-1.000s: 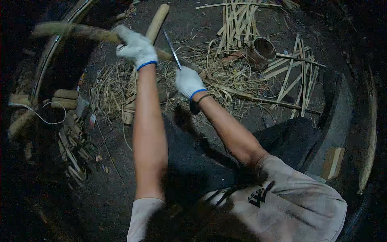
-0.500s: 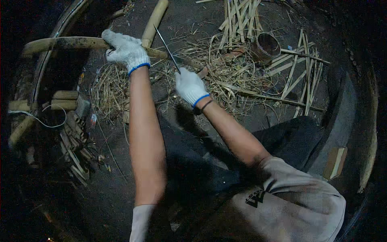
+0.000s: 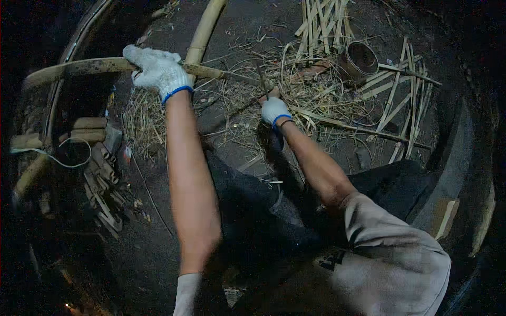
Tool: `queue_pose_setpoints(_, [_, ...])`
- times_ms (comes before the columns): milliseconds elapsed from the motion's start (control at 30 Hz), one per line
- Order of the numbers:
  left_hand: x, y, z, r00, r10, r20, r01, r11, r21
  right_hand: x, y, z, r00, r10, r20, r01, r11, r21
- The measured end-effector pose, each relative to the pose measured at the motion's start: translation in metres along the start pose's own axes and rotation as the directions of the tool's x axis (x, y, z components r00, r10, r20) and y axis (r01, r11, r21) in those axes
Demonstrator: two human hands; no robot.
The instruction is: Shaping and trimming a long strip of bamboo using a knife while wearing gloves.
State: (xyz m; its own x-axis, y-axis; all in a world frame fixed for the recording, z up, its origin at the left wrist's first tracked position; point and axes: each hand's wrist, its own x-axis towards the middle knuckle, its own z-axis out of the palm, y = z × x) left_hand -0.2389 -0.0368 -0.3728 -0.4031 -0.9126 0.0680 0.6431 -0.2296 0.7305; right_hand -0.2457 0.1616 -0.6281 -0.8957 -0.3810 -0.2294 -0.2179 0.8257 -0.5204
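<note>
My left hand [image 3: 161, 73], in a white knitted glove with a blue cuff, is closed round a long split piece of bamboo [image 3: 100, 66]. The piece reaches out to the far left and shows again on the right of the glove, over a thicker bamboo pole [image 3: 203, 39]. My right hand [image 3: 274, 109], gloved the same way, grips a knife whose narrow dark blade [image 3: 263, 79] points away from me. The knife's handle is mostly hidden by the fingers. The blade stands to the right of the bamboo piece's end; whether they touch I cannot tell.
Tangled shavings [image 3: 311, 92] cover the ground beyond my right hand, with a round container [image 3: 362, 60] among them. Thin strips [image 3: 324, 23] lie at the back and the right. Short bamboo pieces [image 3: 103, 168] are heaped at left, near a white cord loop [image 3: 74, 152].
My right hand has moved right with the knife, and the blade has swung from slanting left to nearly straight ahead. My left hand keeps its grip on the bamboo, shifted slightly left.
</note>
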Motion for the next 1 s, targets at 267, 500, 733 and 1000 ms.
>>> queue_pose_setpoints(267, [0.024, 0.011, -0.021, 0.999, -0.048, 0.021, 0.050, 0.995, -0.082, -0.034, -0.029, 0.014, 0.995, 0.079, -0.065, -0.064, 0.978, 0.198])
queue_pose_setpoints(500, [0.018, 0.017, -0.024, 0.996, 0.081, 0.042, -0.086, 0.985, 0.152, -0.024, -0.009, 0.038, 0.998, 0.055, -0.026, -0.051, 0.990, 0.135])
queue_pose_setpoints(733, [-0.004, 0.019, -0.013, 0.996, -0.056, 0.076, 0.056, 0.998, -0.010, -0.009, 0.054, 0.066, 0.952, 0.099, 0.290, -0.034, 0.974, -0.223])
queue_pose_setpoints(1000, [-0.002, 0.041, -0.010, 0.947, -0.161, 0.280, 0.120, 0.980, 0.158, -0.092, -0.118, -0.055, 0.977, -0.150, -0.151, 0.181, 0.960, 0.215])
